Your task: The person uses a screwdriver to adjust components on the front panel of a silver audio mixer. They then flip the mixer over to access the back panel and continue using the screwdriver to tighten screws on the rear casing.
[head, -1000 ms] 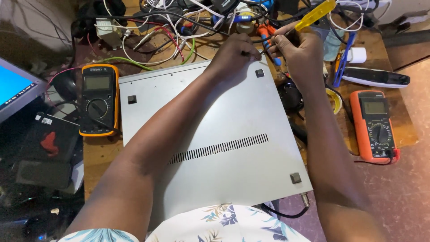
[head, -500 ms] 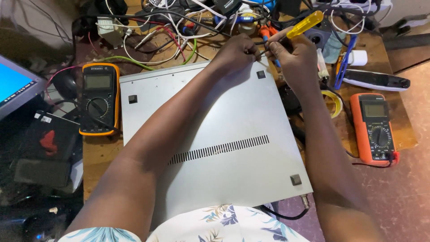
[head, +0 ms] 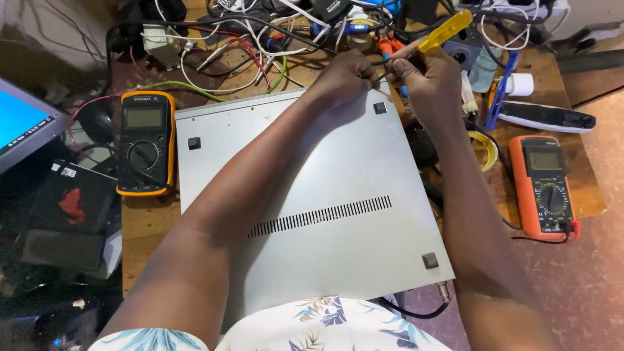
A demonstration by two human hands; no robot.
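A: Quick pass. What's each hand on?

B: Right hand (head: 432, 81) is clamped round a yellow-handled screwdriver (head: 437, 36), handle pointing up and away, shaft angled down toward the far edge of the grey metal case (head: 338, 169). The tip itself is hidden between the hands. Left hand (head: 343, 78) is curled shut at that same far edge, just beside the right, fingers pinched on something small; can't tell what.

A: Where's the case?

B: Lying flat on the wooden bench (head: 140, 224), underside up: four square feet at the corners and a slotted vent strip (head: 322, 216) across the middle. Both forearms reach over it.

A: Progress?

B: Judging from this view, early. The cover is fully seated, no panel lifted, no loose screws visible on the case. The work sits at the far edge near the right-hand foot (head: 379, 108); the other edges look untouched.

A: Surroundings?

B: Yellow multimeter (head: 145, 142) left of the case, orange multimeter (head: 545, 185) to the right, a tangle of wires (head: 240, 45) beyond the far edge, a blue-lit screen (head: 23, 120) at the left border. Done.
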